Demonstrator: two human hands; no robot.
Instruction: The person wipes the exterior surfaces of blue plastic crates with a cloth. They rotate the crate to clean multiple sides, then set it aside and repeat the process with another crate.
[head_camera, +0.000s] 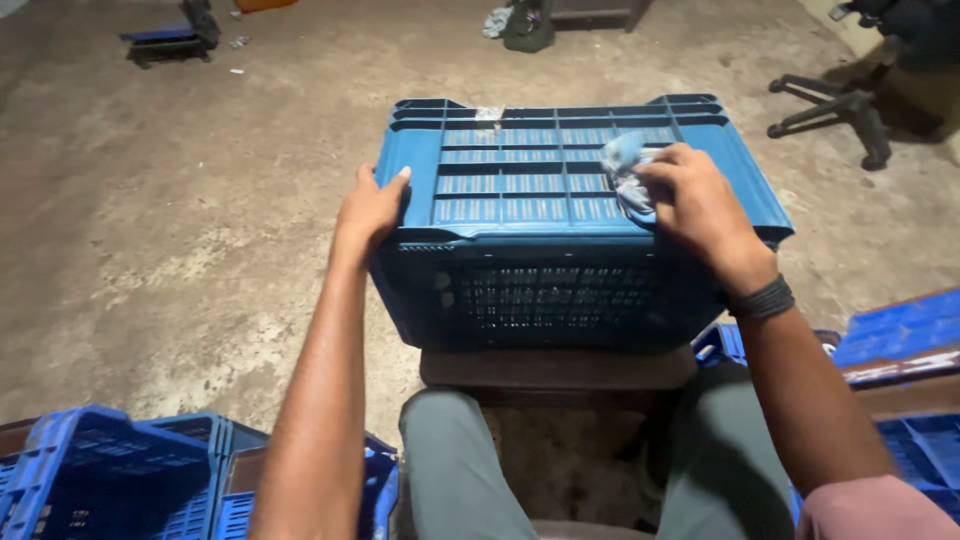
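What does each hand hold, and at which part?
Left hand grips the upturned blue crate at its left edge. Right hand presses a crumpled cloth onto the crate's base.

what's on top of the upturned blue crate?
On the blue crate: the right hand pressing a crumpled cloth on it, the left hand gripping its left edge. What lies under the cloth is hidden.
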